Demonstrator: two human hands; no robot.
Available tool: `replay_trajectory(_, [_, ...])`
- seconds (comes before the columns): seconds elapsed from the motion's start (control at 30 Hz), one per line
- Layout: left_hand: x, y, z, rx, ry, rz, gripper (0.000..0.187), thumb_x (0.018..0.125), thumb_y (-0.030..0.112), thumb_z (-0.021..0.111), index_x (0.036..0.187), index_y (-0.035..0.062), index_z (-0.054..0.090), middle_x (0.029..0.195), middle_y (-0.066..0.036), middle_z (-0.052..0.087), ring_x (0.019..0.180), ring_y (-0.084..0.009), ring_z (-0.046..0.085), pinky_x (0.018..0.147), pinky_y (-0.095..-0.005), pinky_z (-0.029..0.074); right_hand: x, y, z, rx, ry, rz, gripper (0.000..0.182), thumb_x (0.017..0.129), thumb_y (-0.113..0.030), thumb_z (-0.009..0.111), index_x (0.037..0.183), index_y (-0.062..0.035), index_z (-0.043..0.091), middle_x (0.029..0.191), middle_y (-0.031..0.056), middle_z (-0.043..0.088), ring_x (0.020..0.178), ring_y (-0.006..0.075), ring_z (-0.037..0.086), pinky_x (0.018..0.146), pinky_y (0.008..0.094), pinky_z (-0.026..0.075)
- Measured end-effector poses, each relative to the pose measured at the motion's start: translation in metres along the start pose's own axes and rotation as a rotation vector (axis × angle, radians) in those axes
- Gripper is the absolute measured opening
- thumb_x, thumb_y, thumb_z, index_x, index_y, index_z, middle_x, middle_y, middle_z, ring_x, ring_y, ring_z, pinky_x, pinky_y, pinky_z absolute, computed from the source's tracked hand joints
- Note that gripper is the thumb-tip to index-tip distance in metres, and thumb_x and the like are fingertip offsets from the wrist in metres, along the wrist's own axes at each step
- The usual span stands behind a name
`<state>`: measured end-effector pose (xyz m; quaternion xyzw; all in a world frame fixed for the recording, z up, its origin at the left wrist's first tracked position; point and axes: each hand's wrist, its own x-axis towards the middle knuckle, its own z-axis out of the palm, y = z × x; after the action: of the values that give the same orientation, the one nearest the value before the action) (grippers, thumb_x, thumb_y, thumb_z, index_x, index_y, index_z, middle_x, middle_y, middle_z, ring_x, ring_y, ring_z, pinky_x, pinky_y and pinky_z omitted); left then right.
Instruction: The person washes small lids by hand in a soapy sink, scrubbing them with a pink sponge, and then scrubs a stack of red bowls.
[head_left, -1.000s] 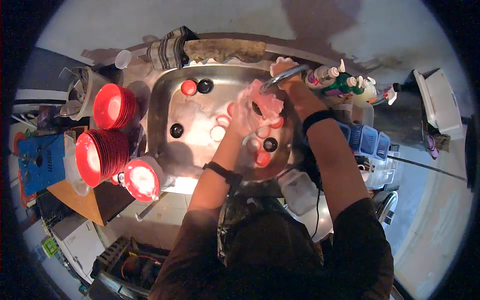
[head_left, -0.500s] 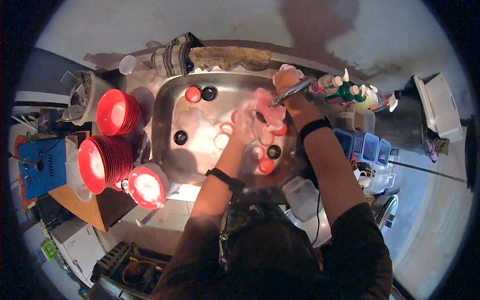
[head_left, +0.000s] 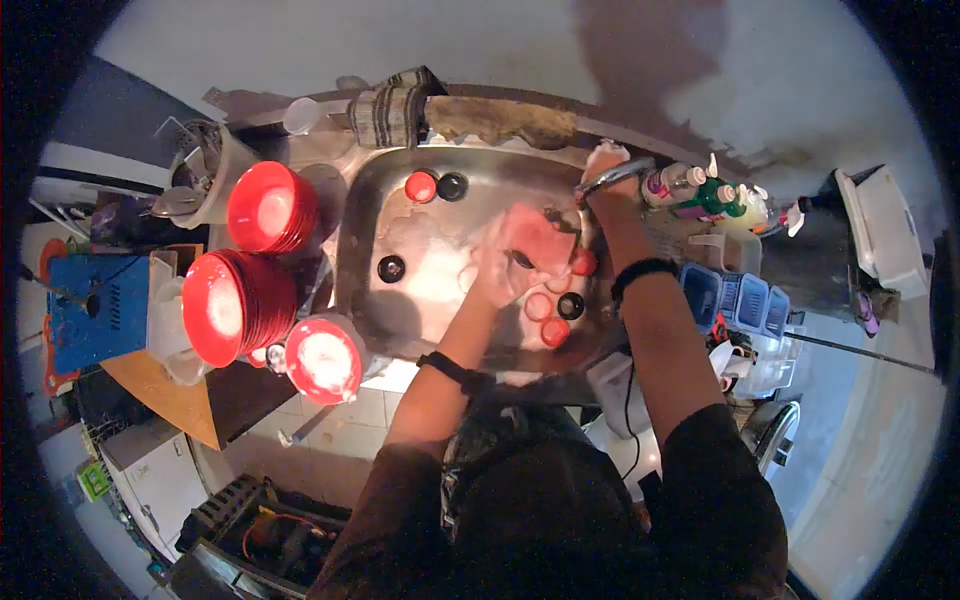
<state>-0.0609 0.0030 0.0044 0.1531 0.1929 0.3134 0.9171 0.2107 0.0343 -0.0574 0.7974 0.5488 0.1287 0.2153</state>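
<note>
Where steel [head_left: 364, 205] curves, left hand [head_left: 502, 264] holds pink cloth [head_left: 546, 240].

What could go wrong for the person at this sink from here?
The left hand looks soapy, so the pink item it holds might slip into the sink.

The right hand is close to the pump bottles; a careless swing could knock one over.

The red bowls are stacked deep beside the sink, so a bump might send some toppling.
</note>
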Motion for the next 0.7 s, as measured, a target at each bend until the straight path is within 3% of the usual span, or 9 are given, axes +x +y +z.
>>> replay_trajectory(0.1, [-0.010,0.012,-0.001,0.084,-0.068,0.150,0.043,0.090,0.044,0.054,0.119,0.0116,0.052,0.116,-0.010,0.058,0.104,-0.0287,0.060,0.085,-0.0507,0.053,-0.046,-0.024,0.075,0.140,0.068,-0.198,0.034,0.079,-0.014,0.057,0.112,-0.0105,0.062,0.093,0.0125,0.061,0.086,0.0291,0.063,0.060,0.0389,0.051])
replay_trajectory(0.23, [-0.026,0.019,-0.015,-0.068,0.035,0.061,0.034,0.088,0.036,0.058,0.111,0.0108,0.056,0.109,-0.011,0.060,0.101,-0.0266,0.062,0.084,-0.0452,0.055,-0.138,-0.101,-0.131,1.043,-0.021,-0.145,0.037,0.086,-0.025,0.061,0.114,-0.0017,0.055,0.116,0.0232,0.056,0.103,0.0383,0.055,0.090,0.0467,0.043])
replay_trajectory(0.3, [-0.041,0.019,-0.004,1.156,0.080,0.873,0.037,0.091,0.038,0.052,0.116,0.0105,0.057,0.107,-0.011,0.062,0.102,-0.0264,0.060,0.089,-0.0423,0.051,-0.172,-0.129,-0.178,1.160,0.313,-0.048,0.041,0.083,-0.025,0.064,0.116,-0.0027,0.053,0.120,0.0231,0.053,0.105,0.0399,0.053,0.093,0.0485,0.041])
replay_trajectory(0.37, [-0.044,0.040,-0.017,1.285,0.036,0.874,0.047,0.094,0.042,0.044,0.126,0.0082,0.053,0.115,-0.012,0.061,0.110,-0.0260,0.056,0.097,-0.0389,0.044,-0.184,-0.136,-0.196,1.262,0.663,0.058,0.045,0.081,-0.024,0.067,0.119,-0.0036,0.052,0.124,0.0229,0.051,0.108,0.0414,0.051,0.096,0.0502,0.039])
replay_trajectory(0.47, [-0.071,0.070,-0.003,-0.256,-0.405,0.083,0.053,0.097,0.040,0.038,0.138,0.0057,0.039,0.132,-0.011,0.052,0.121,-0.0239,0.050,0.104,-0.0367,0.038,-0.193,-0.127,-0.217,1.193,0.462,-0.113,0.042,0.081,-0.029,0.067,0.113,-0.0035,0.058,0.130,0.0213,0.047,0.113,0.0432,0.046,0.096,0.0517,0.037])
replay_trajectory(0.5, [-0.083,0.074,0.021,-0.241,-0.411,0.086,0.053,0.097,0.040,0.038,0.138,0.0057,0.039,0.132,-0.011,0.052,0.121,-0.0239,0.050,0.104,-0.0367,0.038,-0.191,-0.124,-0.233,1.201,0.477,-0.112,0.042,0.081,-0.029,0.067,0.113,-0.0035,0.058,0.130,0.0213,0.047,0.113,0.0432,0.046,0.096,0.0517,0.037])
replay_trajectory(0.57, [-0.108,0.075,0.079,0.121,0.175,0.234,0.052,0.099,0.039,0.036,0.138,0.0042,0.039,0.132,-0.009,0.052,0.120,-0.0235,0.050,0.103,-0.0372,0.040,-0.189,-0.118,-0.258,1.070,0.237,0.049,0.046,0.078,-0.031,0.068,0.115,-0.0043,0.057,0.133,0.0172,0.048,0.118,0.0391,0.045,0.100,0.0484,0.037])
replay_trajectory(0.6, [-0.105,0.074,0.063,0.071,0.118,0.331,0.052,0.098,0.038,0.039,0.135,0.0012,0.041,0.134,-0.011,0.050,0.119,-0.0248,0.051,0.104,-0.0374,0.039,-0.192,-0.123,-0.253,0.907,0.486,-0.052,0.044,0.078,-0.029,0.066,0.115,-0.0058,0.059,0.132,0.0170,0.048,0.118,0.0392,0.045,0.100,0.0472,0.037])
replay_trajectory(0.7, [-0.101,0.104,0.034,-0.146,-0.145,0.095,0.043,0.096,0.041,0.045,0.122,0.0080,0.051,0.118,-0.010,0.057,0.110,-0.0268,0.055,0.096,-0.0416,0.045,-0.210,-0.114,-0.281,1.147,0.427,-0.283,0.043,0.077,-0.029,0.064,0.115,-0.0097,0.061,0.128,0.0193,0.051,0.119,0.0396,0.043,0.101,0.0460,0.036])
